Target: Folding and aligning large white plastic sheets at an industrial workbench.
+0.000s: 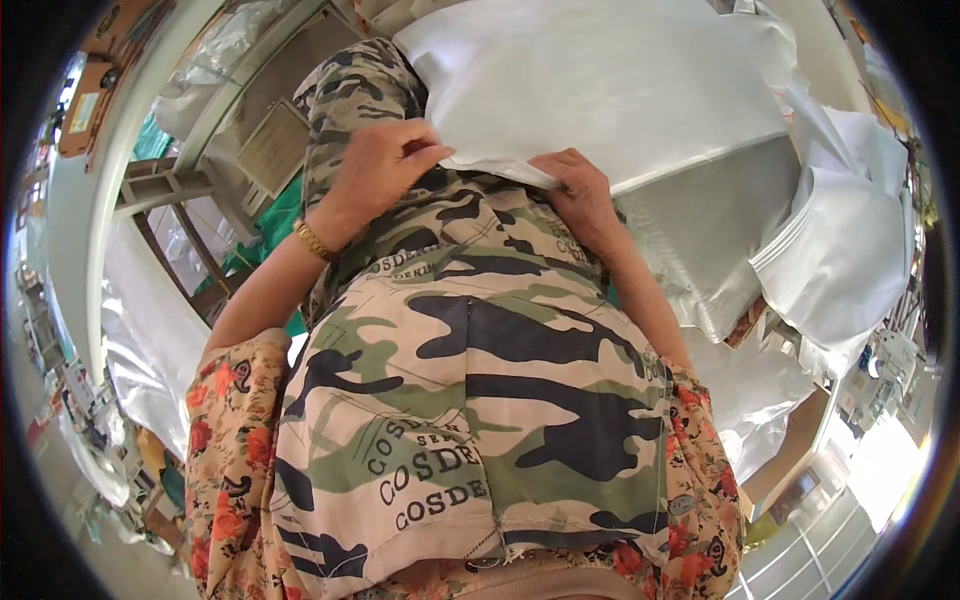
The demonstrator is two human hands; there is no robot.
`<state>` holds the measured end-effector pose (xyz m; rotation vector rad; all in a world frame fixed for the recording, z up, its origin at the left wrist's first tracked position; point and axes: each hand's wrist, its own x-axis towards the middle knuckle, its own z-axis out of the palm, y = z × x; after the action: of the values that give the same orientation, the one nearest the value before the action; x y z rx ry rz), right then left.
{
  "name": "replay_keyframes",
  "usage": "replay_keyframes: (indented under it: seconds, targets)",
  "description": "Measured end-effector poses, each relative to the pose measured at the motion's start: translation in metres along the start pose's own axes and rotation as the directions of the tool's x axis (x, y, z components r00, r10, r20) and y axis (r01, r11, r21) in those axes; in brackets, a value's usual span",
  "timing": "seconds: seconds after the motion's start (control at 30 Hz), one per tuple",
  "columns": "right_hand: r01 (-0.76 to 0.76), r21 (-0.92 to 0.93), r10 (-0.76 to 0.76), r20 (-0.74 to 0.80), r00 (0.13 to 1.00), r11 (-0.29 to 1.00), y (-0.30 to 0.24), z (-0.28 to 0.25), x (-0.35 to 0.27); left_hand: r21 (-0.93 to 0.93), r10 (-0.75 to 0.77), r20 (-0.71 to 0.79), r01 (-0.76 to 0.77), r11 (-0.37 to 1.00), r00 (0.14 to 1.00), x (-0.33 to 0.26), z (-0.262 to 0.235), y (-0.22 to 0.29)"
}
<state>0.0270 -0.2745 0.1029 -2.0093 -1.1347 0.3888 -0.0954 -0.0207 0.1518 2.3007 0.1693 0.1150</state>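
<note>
White woven sack [600,90] — smooth, flat — pinched at its hem by left hand [385,165] and right hand [578,195].

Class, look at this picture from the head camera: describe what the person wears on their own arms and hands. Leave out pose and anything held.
Both forearms are bare below short sleeves of peach fabric printed with red and orange flowers. The left hand has a gold-coloured bracelet at the wrist. The right hand wears no glove, and no band shows at its wrist. No rings can be made out on either hand.
</note>
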Motion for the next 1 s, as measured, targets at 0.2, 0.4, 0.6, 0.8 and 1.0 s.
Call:
replay_keyframes:
  seconds: [0.2, 0.4, 0.6, 0.8, 1.0]
  targets:
    - [-0.085, 0.041, 0.08, 0.103, 0.991, 0.996, -0.008, -0.012, 0.004, -0.504, 0.156, 0.209, -0.031, 0.863, 0.965, 0.027, 0.047, -0.015]
    - [-0.25, 0.288, 0.191, 0.217, 0.957, 0.924, -0.03, -0.022, 0.011, -0.473, 0.087, 0.375, 0.11, 0.874, 0.923, 0.026, 0.052, -0.02]
    - [-0.474, 0.397, 0.385, 0.285, 0.878, 0.786, -0.021, -0.011, 0.017, -0.631, 0.101, 0.363, 0.164, 0.758, 0.926, 0.028, 0.062, -0.024]
    - [-0.52, 0.481, 0.398, 0.338, 0.853, 0.706, -0.012, -0.009, 0.02, -0.636, 0.079, 0.443, 0.25, 0.73, 0.893, 0.037, 0.065, -0.021]
    - [-0.543, 0.51, 0.42, 0.344, 0.84, 0.667, -0.014, -0.008, 0.023, -0.553, 0.075, 0.422, 0.191, 0.811, 0.903, 0.037, 0.059, -0.017]
